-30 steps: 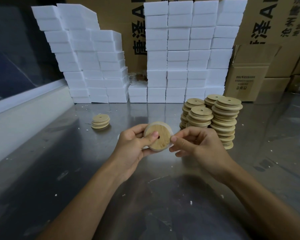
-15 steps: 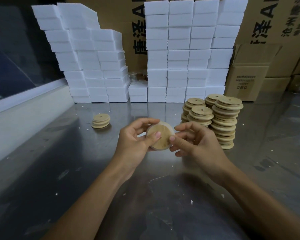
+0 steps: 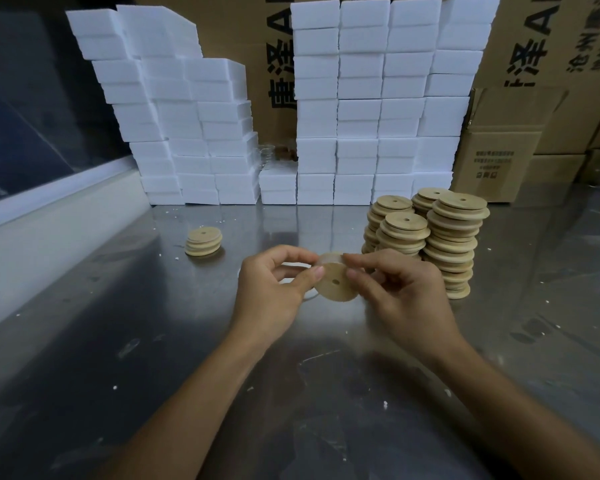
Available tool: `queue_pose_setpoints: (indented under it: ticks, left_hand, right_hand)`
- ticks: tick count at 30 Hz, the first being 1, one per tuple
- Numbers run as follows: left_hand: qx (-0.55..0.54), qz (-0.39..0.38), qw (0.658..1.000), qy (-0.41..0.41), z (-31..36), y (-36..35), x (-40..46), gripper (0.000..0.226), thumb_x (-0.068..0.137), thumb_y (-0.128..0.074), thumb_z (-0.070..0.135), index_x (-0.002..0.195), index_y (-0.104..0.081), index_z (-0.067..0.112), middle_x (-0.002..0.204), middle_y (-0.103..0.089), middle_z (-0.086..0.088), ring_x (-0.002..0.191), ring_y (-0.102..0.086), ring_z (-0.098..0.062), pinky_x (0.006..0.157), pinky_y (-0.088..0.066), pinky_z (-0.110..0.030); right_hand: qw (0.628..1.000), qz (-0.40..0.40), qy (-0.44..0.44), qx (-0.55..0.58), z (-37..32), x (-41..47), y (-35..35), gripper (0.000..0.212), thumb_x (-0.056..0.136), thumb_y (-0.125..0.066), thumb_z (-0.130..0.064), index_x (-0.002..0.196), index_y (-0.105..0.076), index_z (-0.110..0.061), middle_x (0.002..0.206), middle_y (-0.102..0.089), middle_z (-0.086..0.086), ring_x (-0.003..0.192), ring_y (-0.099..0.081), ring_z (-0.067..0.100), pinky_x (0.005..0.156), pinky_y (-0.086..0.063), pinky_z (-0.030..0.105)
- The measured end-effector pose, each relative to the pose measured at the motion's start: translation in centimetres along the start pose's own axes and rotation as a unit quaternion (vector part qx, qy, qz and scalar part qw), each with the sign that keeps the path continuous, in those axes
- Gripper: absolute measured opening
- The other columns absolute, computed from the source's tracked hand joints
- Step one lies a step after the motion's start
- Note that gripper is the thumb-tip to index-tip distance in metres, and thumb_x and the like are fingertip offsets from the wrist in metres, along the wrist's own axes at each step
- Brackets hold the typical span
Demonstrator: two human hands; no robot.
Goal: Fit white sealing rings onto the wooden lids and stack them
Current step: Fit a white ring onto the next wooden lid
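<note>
You hold one wooden lid above the steel table, pinched between both hands: your left hand curls thumb and fingers on its left edge, your right hand on its right, a white sealing ring stretched at its rim

— Where does the short stack sit?
— On the table, left of the hands; the tall lid stacks stand right.
— And behind?
— Foam blocks, then cartons.
</note>
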State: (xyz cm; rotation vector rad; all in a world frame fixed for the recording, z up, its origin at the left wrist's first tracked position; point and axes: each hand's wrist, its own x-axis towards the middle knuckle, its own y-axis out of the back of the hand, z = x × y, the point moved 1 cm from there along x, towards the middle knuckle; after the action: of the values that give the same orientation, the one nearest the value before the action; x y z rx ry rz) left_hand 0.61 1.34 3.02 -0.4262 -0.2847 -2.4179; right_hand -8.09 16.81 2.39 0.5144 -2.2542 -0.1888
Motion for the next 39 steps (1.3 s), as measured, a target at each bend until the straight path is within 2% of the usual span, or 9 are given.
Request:
queue_pose_setpoints:
  ticks: [3,7,10,12,18,24,28,32,39]
  left_hand:
    - [0.012,0.012,1.0,-0.005,0.0,-0.1,0.0,0.013,0.075,-0.081,0.009,0.082,-0.075,0.018,0.077,-0.076,0.002,0.074,-0.073,-0.013,0.072,-0.057,-0.024]
    - [0.019,0.027,0.998,-0.048,0.2,-0.1,-0.1,0.021,0.073,-0.082,0.007,0.077,-0.075,0.027,0.078,-0.076,0.007,0.073,-0.072,-0.009,0.068,-0.057,-0.021]
    - [0.049,0.03,0.992,-0.109,0.4,-0.4,-0.3,0.032,0.073,-0.082,0.004,0.075,-0.074,0.035,0.083,-0.075,0.009,0.073,-0.071,-0.007,0.067,-0.057,-0.024]
    - [0.057,0.026,0.991,-0.119,0.4,-0.4,-0.3,0.033,0.073,-0.081,0.003,0.074,-0.074,0.036,0.083,-0.074,0.008,0.073,-0.07,-0.007,0.067,-0.057,-0.024]
    - [0.071,-0.003,0.994,-0.088,0.3,-0.5,-0.2,0.019,0.077,-0.078,0.001,0.077,-0.072,0.019,0.078,-0.072,0.006,0.073,-0.069,-0.006,0.065,-0.056,-0.02]
    - [0.103,-0.023,0.98,-0.17,0.6,-0.7,-0.7,0.029,0.08,-0.074,-0.001,0.097,-0.075,0.023,0.096,-0.07,0.008,0.08,-0.068,-0.005,0.069,-0.057,-0.022]
    - [0.11,-0.013,0.976,-0.189,0.4,-0.7,-0.5,0.014,0.078,-0.077,0.001,0.085,-0.078,0.013,0.089,-0.071,0.005,0.075,-0.068,-0.005,0.063,-0.054,-0.018]
    - [0.137,-0.043,0.976,-0.161,0.3,-0.6,-0.4,0.01,0.08,-0.076,0.004,0.081,-0.072,0.013,0.085,-0.069,0.005,0.077,-0.068,-0.009,0.066,-0.059,-0.03]
    - [0.186,-0.092,0.972,-0.106,-0.4,0.8,0.2,0.015,0.084,-0.073,0.011,0.074,-0.067,0.02,0.077,-0.069,0.006,0.071,-0.069,-0.012,0.071,-0.058,-0.041]
  right_hand:
    - [1.0,0.001,-0.02,0.013,0.2,0.1,0.1,0.018,0.085,-0.075,-0.007,0.097,-0.077,-0.02,0.071,-0.069,-0.01,0.061,-0.062,0.018,0.061,-0.054,0.042]
    - [0.998,-0.017,-0.048,0.041,0.1,0.2,0.0,0.013,0.088,-0.072,-0.009,0.092,-0.073,-0.021,0.075,-0.071,-0.011,0.058,-0.062,0.011,0.056,-0.054,0.032]
    - [0.997,-0.021,-0.052,0.052,0.1,0.2,0.0,0.01,0.09,-0.069,-0.008,0.093,-0.071,-0.017,0.078,-0.07,-0.009,0.06,-0.062,0.016,0.059,-0.055,0.042]
    - [0.997,-0.024,-0.047,0.047,0.1,0.2,0.1,0.009,0.091,-0.068,-0.007,0.093,-0.071,-0.015,0.077,-0.069,-0.009,0.061,-0.063,0.018,0.06,-0.055,0.044]
    - [1.0,-0.027,-0.013,0.0,0.2,0.2,0.0,0.011,0.092,-0.066,-0.006,0.094,-0.068,-0.016,0.082,-0.065,-0.014,0.067,-0.06,0.013,0.062,-0.052,0.031]
    - [0.999,-0.022,0.021,-0.036,0.4,0.2,0.1,0.013,0.092,-0.066,-0.007,0.095,-0.067,-0.02,0.087,-0.064,-0.012,0.072,-0.06,0.015,0.065,-0.052,0.033]
    - [0.996,-0.024,0.049,-0.074,0.2,0.0,-0.1,0.019,0.09,-0.067,-0.006,0.093,-0.065,-0.025,0.085,-0.061,-0.012,0.07,-0.056,0.007,0.063,-0.042,0.014]
    - [0.994,-0.025,0.059,-0.086,0.0,-0.1,-0.2,0.015,0.088,-0.068,-0.006,0.093,-0.067,-0.02,0.086,-0.06,-0.011,0.072,-0.055,0.002,0.064,-0.038,0.008]
    - [0.998,-0.015,0.023,-0.053,-0.2,0.0,-0.2,0.013,0.09,-0.067,-0.004,0.093,-0.068,-0.017,0.087,-0.064,-0.012,0.073,-0.058,0.006,0.062,-0.044,0.014]
